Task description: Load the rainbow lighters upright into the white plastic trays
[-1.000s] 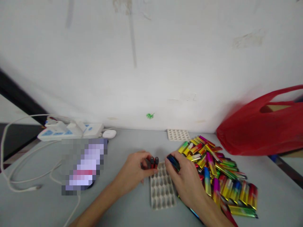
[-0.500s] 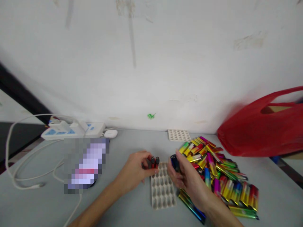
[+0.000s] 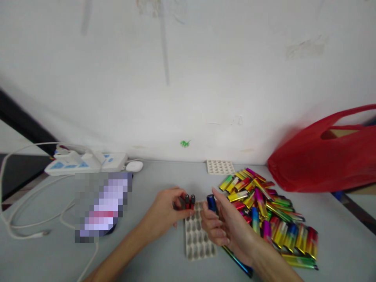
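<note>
Two slim red tubes with black tops stand side by side in the fingers of my left hand. That hand is closed on them over the far left corner of a pale tray with rows of small pockets. My right hand, beside the tray's right edge, is closed round a shiny dark-blue tube; its lower end is hidden by my fingers. Just right of this hand lies a loose pile of shiny, multicoloured metallic tubes.
A second pocketed tray lies by the wall. A red bag stands at the back right. On the left are a white power strip, a white earbud case, a blurred-out phone and white cables.
My right hand has turned slightly and moved left with the dark-blue tube, its fingers now curled over the tray's right edge. My left hand keeps its hold; the view has shifted a little.
</note>
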`<state>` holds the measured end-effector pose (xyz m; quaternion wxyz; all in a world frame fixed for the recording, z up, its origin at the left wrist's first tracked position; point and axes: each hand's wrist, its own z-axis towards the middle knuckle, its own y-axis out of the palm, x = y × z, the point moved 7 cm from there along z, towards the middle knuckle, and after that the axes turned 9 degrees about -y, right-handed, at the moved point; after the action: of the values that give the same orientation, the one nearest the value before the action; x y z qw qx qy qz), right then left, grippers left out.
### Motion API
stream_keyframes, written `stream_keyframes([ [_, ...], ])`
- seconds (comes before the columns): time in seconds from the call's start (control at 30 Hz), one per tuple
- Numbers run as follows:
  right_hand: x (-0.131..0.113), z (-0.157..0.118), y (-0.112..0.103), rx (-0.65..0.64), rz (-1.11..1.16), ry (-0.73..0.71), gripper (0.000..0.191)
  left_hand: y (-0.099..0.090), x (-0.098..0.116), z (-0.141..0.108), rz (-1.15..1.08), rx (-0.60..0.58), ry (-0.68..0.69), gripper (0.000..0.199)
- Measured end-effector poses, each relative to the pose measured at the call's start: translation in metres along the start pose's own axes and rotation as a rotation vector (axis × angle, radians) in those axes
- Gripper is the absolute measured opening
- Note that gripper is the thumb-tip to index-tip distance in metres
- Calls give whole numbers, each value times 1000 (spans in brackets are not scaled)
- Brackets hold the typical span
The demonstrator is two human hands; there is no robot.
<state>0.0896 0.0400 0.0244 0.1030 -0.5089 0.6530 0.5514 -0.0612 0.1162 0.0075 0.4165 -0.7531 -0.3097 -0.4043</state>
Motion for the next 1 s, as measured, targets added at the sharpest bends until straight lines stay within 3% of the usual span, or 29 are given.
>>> stream_keyframes([
  [0.17,1,1,0,-45,-37,-48,61,0,0,0,-12,2,7,32],
  [0.3,1,-1,2,-4,-74,-95,55,0,-1,1,-13,-4,13,31],
  [0.7,3,-1,5,32,-21,-33,79,0,1,0,1,-3,5,30],
  [1.0,3,0,5,-1,10,-40,69,0,1,1,4,0,19,32],
])
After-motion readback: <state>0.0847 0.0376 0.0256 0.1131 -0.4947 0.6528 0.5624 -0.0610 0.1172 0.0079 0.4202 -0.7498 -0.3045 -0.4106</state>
